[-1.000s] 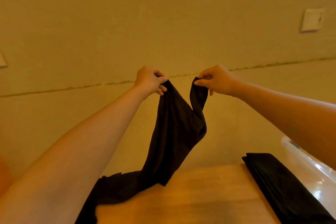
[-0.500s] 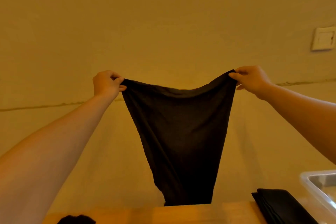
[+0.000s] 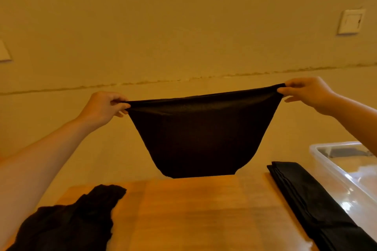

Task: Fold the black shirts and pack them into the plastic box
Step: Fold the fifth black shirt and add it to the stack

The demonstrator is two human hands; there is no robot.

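While my left hand (image 3: 102, 108) pinches one top corner of the black shirt (image 3: 202, 136) and my right hand (image 3: 306, 92) pinches the other, the fabric hangs stretched between them, clear of the bench (image 3: 193, 216). Both grips: thumb and curled fingers closed on the cloth edge, nothing else in either hand. Top edge is pulled almost taut, sagging slightly in the middle, right end a bit higher than the left. Shirt tapers downward; its bottom hem hangs above the bench's far edge, not touching as far as I can see.

Crumpled black shirt (image 3: 69, 222) lies at the bench's near left corner, partly running off the frame. Folded black shirt (image 3: 312, 206) lies flat along the bench's right edge, a long narrow stack running from far to near. Plastic box (image 3: 330, 167) sits just beside that stack, at the right; clear walls, something dark at its far end, can't tell what.

Wall (image 3: 183, 26) behind, with a switch plate (image 3: 350, 21) at upper right.
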